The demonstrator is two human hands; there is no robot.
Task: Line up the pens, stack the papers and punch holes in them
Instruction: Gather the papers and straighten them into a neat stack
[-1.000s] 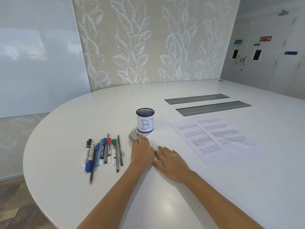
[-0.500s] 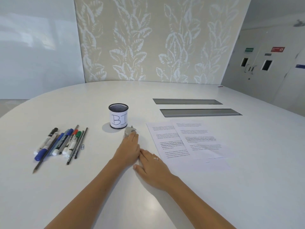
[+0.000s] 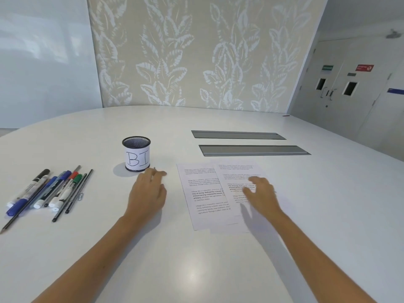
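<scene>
Several pens, markers and pencils (image 3: 50, 190) lie side by side at the left of the white table (image 3: 196, 259). Overlapping printed paper sheets (image 3: 203, 193) lie fanned out right of centre. My right hand (image 3: 261, 193) is over the upper sheet with its fingers spread and straight. My left hand (image 3: 148, 191) covers a small metal hole punch (image 3: 154, 169) just in front of the mesh cup; its fingers curl over the punch, and only a sliver of metal shows.
A black mesh pen cup (image 3: 136, 154) labelled "BI" stands behind my left hand. Two grey cable flaps (image 3: 253, 149) are set into the table beyond the papers. A paper clip (image 3: 80, 196) lies beside the pens.
My right hand has moved from beside my left hand rightwards onto the papers. My left hand has slid forward over the hole punch. The view has shifted right.
</scene>
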